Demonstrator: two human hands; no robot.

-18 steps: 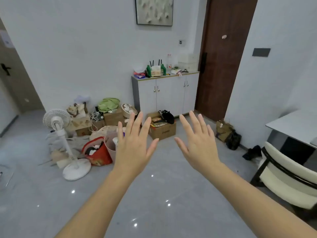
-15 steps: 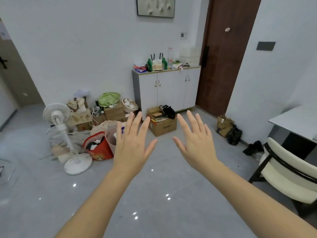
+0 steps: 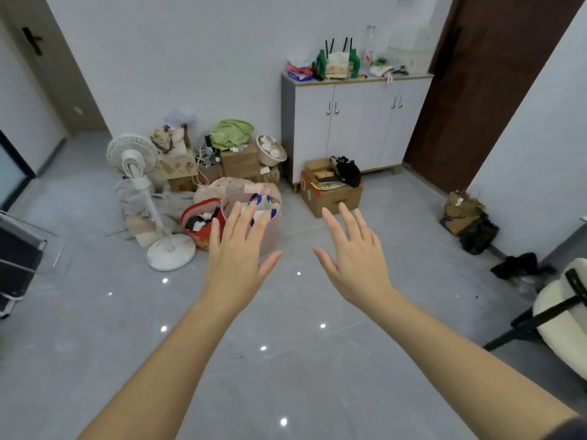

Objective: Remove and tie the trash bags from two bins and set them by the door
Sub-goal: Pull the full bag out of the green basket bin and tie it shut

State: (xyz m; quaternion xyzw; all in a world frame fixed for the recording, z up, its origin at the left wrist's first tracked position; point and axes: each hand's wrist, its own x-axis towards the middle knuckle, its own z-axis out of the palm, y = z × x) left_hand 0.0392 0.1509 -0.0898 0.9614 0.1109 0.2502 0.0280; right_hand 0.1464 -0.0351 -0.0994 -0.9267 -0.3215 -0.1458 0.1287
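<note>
Pink bin: upright on the floor, long axis vertical, mouth facing up. Rounded, translucent, plastic-looking wall, w/ white and blue rubbish showing at the rim. Partly hidden behind the left hand's fingers; can't tell bag from bin. Red bin sits just beside it on the left, also mouth up, glossy, w/ black & white scraps inside.

Left hand and right hand are both held out over the floor, backs up, fingers straight and spread wide, holding nothing.

Around them: a white pedestal fan w/ a round base, an open cardboard box, a white cabinet, a dark brown door, and a glossy grey tile floor.
</note>
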